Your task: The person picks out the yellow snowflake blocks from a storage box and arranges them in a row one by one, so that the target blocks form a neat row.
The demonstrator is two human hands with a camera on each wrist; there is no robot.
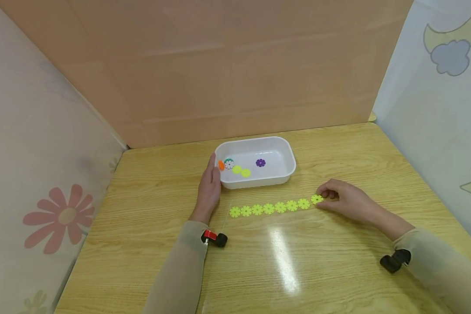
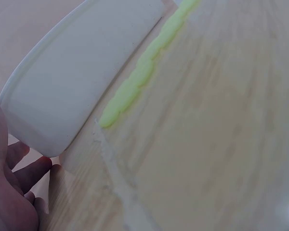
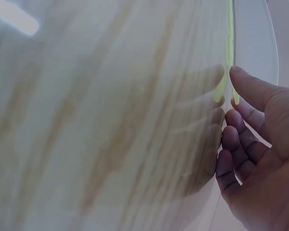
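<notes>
A row of several yellow notched plastic discs lies edge to edge on the table. At its right end my right hand pinches one more yellow disc between thumb and forefinger, a small gap from the row. The right wrist view shows this disc edge-on by the thumb, the other fingers loosely curled. My left hand holds the left end of a white plastic tub, thumb near the rim. In the left wrist view its fingers lie at the tub's lower corner.
Inside the tub are a purple disc, an orange disc, a white disc over a green one, and two yellow discs. A thin pale string runs near the row's left end. A tan panel stands behind the table.
</notes>
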